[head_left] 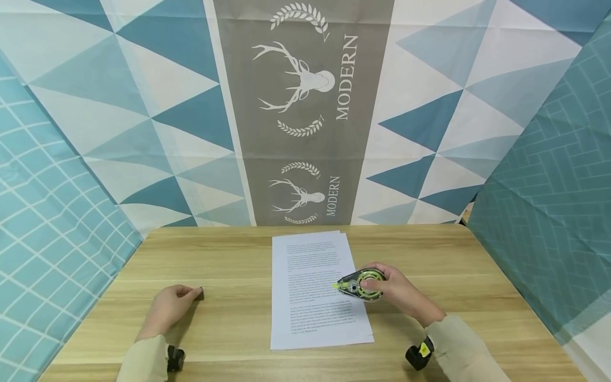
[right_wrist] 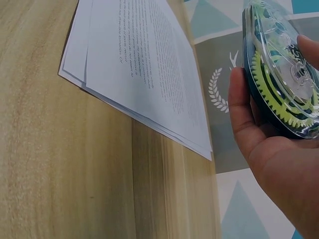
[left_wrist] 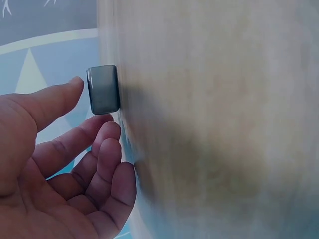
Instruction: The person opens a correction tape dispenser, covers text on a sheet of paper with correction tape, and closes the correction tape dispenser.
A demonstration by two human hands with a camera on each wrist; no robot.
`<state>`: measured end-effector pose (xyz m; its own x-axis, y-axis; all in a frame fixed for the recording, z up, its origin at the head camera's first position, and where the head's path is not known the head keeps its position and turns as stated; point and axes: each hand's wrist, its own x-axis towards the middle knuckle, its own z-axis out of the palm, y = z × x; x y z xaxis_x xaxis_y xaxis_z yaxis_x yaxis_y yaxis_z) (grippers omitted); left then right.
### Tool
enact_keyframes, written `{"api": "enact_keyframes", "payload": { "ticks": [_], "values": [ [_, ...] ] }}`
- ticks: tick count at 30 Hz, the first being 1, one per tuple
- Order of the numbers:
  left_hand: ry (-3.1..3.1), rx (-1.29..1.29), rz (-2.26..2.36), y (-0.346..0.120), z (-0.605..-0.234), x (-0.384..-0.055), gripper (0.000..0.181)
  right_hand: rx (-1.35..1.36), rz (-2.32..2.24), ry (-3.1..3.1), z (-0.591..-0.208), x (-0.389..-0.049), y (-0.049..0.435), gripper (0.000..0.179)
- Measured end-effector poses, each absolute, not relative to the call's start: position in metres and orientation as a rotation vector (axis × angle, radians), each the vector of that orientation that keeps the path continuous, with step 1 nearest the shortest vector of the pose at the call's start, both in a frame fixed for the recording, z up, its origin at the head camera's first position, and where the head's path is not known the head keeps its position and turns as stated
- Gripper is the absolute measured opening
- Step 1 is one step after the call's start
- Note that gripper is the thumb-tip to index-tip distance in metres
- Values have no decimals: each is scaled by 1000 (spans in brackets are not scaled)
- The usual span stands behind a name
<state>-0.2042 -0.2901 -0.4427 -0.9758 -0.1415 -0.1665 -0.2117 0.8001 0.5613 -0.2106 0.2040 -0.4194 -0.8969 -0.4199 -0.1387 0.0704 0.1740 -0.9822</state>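
Note:
My right hand [head_left: 403, 291] grips a correction tape [head_left: 361, 285] with a clear shell and lime-green gear wheels, its lime tip pointing left over the printed sheets [head_left: 315, 297]. The right wrist view shows the same correction tape [right_wrist: 281, 84] between thumb and fingers. On the left side of the table, my left hand [head_left: 171, 305] is beside a small dark, smooth cap [left_wrist: 103, 89]. Its thumb stands a little apart from the cap, and the index fingertip is close by its lower edge; whether they touch I cannot tell. The other fingers are loosely bent.
The sheets lie slightly fanned on a wooden table [head_left: 229, 318], with text on the top one. A patterned cloth [head_left: 305, 106] hangs behind the table's far edge. Tiled-pattern cloths hang at the left [head_left: 52, 212] and right [head_left: 549, 159]. Each wrist carries a small black camera [head_left: 419, 354].

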Motion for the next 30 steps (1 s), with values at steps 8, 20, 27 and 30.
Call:
{"api": "enact_keyframes", "payload": {
  "ticks": [8,20,27,30],
  "values": [
    [2887,-271,900,-289,-438,-200,57,-341,-1777,2061,-420,-211,203,47],
    [2981,-108,954,-259,-414,-191,62,-351,-1756,2070,-420,-210,200,49],
    [3026,20,1007,-243,-410,-188,53,-348,-1751,2074,-422,-210,197,48],
    [3022,50,1010,-237,-411,-187,53,-350,-1748,2073,-423,-211,197,47]
  ]
}}
